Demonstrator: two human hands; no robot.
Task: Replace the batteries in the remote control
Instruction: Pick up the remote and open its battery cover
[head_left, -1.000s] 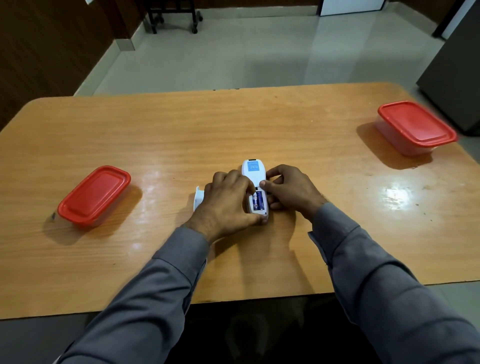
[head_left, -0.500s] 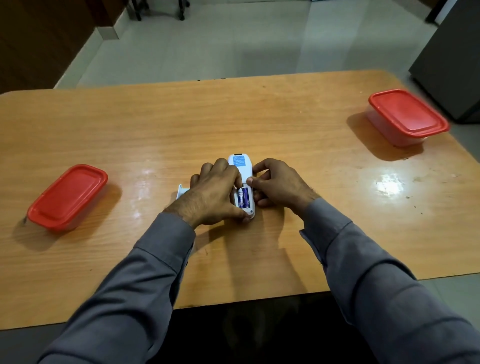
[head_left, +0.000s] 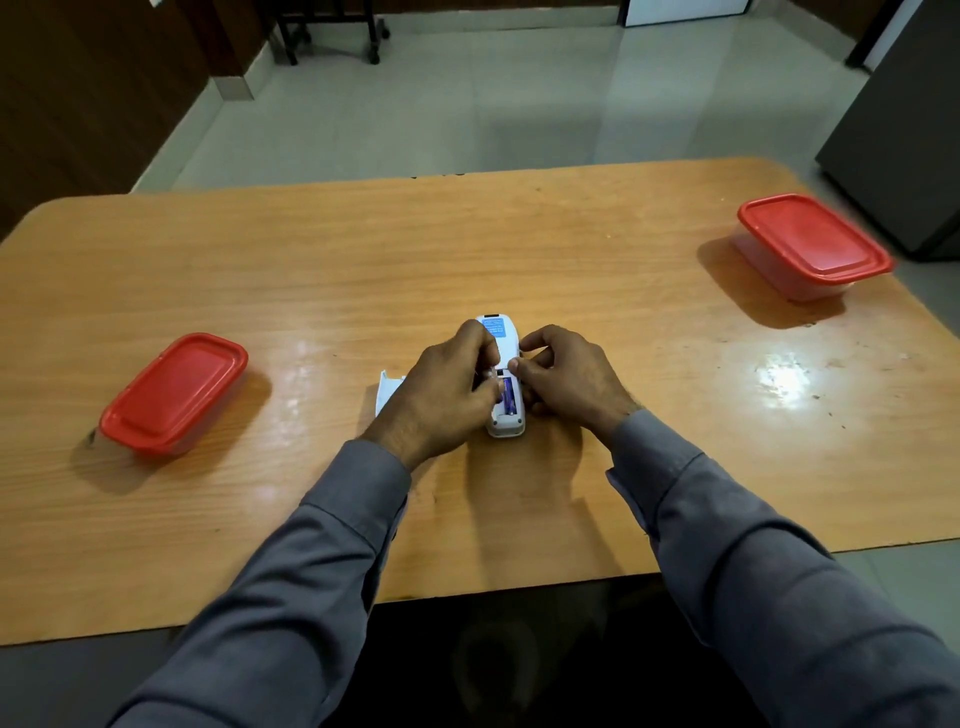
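A white remote control (head_left: 506, 425) lies face down at the middle of the wooden table (head_left: 571, 249), its battery compartment open. A blue battery (head_left: 508, 400) shows inside the compartment. My left hand (head_left: 441, 400) presses against the remote's left side, its fingertips over the compartment's left half. My right hand (head_left: 566, 379) holds the remote's right edge with thumb and fingers. The white battery cover (head_left: 387, 397) lies on the table just left of my left hand, partly hidden by it.
A lidded container with a red lid (head_left: 174, 392) stands at the left of the table. A second red-lidded container (head_left: 813, 244) stands at the far right. A dark cabinet (head_left: 904, 145) is beyond the table's right corner.
My left fingers have shifted up along the remote and over the left slot of the compartment. The remote stays in place on the table.
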